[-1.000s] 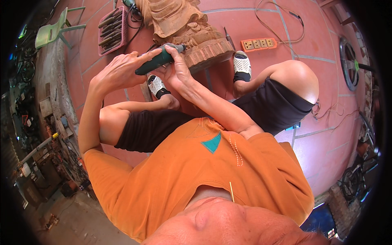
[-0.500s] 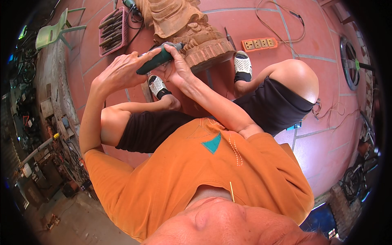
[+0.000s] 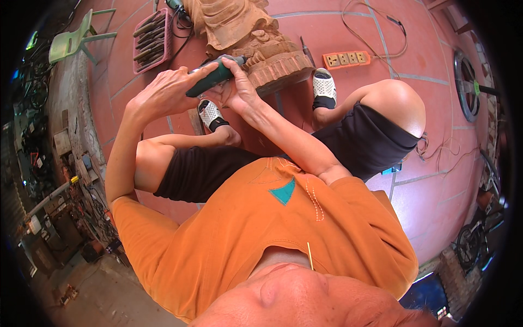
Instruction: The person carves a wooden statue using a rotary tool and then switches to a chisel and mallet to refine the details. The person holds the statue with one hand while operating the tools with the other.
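Note:
A dark green rotary tool [image 3: 209,80] lies between my two hands, its front end against the carved base of a brown wooden statue [image 3: 231,27]. My left hand [image 3: 170,94] grips it from the left, with fingers reaching along the body. From the right, my right hand [image 3: 239,94] closes around its front part, thumb raised beside the nose. The working tip is too small to make out against the carving. The statue lies on its side, with its ridged base [image 3: 280,71] toward my feet.
A pink basket [image 3: 167,41] of chisel-like hand tools sits left of the statue, near a green plastic chair [image 3: 68,48]. Right of it are a slim pointed tool [image 3: 306,52] and an orange power strip [image 3: 346,59] with a trailing cord. A black wheel-like ring [image 3: 466,84] stands far right.
The rotary tool and both hands have shifted very slightly to the right along the statue's base. My grip looks the same, and the statue stays in place.

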The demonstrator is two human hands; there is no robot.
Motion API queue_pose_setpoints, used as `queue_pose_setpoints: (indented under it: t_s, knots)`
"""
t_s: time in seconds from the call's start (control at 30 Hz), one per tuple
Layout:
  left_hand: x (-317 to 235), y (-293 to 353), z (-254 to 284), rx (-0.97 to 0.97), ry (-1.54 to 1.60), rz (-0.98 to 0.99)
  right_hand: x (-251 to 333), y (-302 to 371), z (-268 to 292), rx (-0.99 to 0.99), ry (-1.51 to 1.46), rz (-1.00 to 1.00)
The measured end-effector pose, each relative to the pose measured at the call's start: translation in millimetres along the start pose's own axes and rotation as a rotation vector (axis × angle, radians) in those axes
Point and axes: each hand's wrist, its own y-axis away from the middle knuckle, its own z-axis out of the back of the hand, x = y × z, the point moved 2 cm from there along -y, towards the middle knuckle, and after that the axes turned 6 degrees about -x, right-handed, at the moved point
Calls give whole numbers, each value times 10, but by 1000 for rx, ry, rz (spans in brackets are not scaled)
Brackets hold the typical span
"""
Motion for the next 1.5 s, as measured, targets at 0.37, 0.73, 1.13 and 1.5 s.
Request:
queue_pose_setpoints:
  t_s: [0.37,0.73,1.13,1.5]
  knots:
    - [-52,4,25,26,-5,33,-24,7,40,-25,-54,18]
    - [-37,24,49,36,1,27,-33,136,-100,-44,13,63]
    - [-24,41,39,37,13,25,-59,99,-62,-33,5,59]
    - [-36,52,54,47,27,21,-69,137,-66,-55,3,60]
